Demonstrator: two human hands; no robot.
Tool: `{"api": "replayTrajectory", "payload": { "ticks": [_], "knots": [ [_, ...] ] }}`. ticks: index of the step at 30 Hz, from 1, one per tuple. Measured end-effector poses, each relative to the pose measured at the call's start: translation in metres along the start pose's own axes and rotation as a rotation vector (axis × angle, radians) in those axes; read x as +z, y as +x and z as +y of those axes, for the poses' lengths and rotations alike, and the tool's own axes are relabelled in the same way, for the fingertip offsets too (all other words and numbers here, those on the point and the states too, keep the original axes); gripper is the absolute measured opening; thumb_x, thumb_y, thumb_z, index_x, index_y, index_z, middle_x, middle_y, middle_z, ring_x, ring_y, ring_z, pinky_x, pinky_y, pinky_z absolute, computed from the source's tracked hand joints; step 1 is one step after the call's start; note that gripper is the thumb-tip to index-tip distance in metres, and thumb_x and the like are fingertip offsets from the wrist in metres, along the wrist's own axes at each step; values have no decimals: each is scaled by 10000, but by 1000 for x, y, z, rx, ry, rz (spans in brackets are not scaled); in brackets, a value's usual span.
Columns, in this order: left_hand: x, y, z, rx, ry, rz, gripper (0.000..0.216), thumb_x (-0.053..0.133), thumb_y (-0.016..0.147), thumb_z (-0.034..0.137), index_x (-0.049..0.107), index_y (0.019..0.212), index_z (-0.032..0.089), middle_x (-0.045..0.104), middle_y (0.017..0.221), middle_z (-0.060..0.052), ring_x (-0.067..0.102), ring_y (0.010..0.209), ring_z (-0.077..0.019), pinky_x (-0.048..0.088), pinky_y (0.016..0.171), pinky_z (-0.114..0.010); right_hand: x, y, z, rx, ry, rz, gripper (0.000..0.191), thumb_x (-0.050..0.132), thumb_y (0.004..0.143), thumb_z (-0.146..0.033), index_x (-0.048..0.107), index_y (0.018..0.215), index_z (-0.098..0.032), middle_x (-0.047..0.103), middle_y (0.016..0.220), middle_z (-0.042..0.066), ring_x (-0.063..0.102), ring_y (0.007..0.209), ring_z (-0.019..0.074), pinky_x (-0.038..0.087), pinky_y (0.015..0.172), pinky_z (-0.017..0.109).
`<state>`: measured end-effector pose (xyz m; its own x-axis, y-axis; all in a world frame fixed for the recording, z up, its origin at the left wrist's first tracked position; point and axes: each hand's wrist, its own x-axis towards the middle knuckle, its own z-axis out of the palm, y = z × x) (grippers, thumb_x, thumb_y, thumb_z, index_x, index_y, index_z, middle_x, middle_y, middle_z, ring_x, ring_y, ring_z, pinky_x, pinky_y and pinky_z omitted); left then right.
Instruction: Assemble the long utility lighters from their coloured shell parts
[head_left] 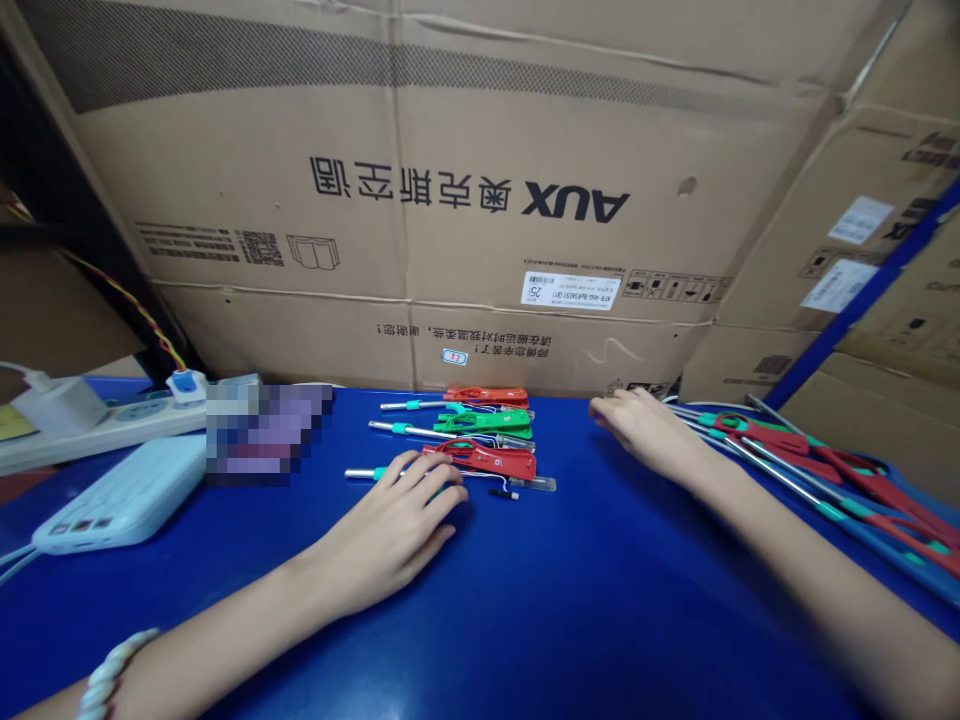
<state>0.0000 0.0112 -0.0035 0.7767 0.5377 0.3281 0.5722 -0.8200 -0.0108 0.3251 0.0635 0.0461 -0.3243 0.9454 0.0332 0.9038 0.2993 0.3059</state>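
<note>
Three long-nosed gas lighters with metal tubes, loose white wires and clear parts lie in a stack of rows on the blue tabletop. The nearest is a red lighter, the middle one a green lighter, the farthest another red lighter. My left hand rests over the nearest one's tube end, fingers spread and touching it; its thumb side lies on the table. To the right of the rows, my right hand hovers low with loosely bent fingers, nothing visible in them. Its fingertips are partly hidden.
More red lighters lie piled at the right. A small black piece is beside the nearest lighter. At left are a light-blue power bank, a power strip and a pixelated patch. A large cardboard box walls the back.
</note>
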Motion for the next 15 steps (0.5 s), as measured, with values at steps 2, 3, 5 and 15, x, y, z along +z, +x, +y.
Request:
{"api": "replayTrajectory", "payload": {
  "ticks": [2, 3, 5, 15],
  "knots": [
    [1, 0, -3, -11, 7, -6, 208, 421, 933, 165, 526, 1110, 187, 549, 1162, -87, 439, 1167, -278, 329, 980, -471, -1, 1, -13, -164, -65, 174, 239, 372, 950, -151, 609, 974, -159, 686, 943, 121, 559, 931, 258, 380, 807, 364],
    [1, 0, -4, -18, 10, -4, 211, 418, 934, 163, 523, 1115, 188, 548, 1162, -89, 438, 1166, -279, 334, 972, -469, 0, 1, -18, -208, -81, 231, 241, 374, 953, -160, 615, 954, -158, 688, 904, 121, 550, 909, 262, 387, 784, 363],
    [1, -1, -8, -35, 17, 8, 216, 411, 936, 161, 521, 1119, 190, 543, 1165, -92, 436, 1165, -279, 341, 957, -463, 4, 1, -23, -261, -87, 290, 230, 392, 939, -130, 620, 955, -156, 687, 876, 117, 550, 881, 255, 409, 754, 345],
    [3, -1, -29, -211, -53, 16, 149, 422, 954, 236, 519, 1057, 190, 543, 1101, -66, 502, 990, -238, 397, 828, -381, 14, 1, -30, -350, -81, 89, 318, 443, 820, 45, 609, 1020, -138, 686, 965, 97, 624, 900, 226, 472, 825, 336]
  ]
}}
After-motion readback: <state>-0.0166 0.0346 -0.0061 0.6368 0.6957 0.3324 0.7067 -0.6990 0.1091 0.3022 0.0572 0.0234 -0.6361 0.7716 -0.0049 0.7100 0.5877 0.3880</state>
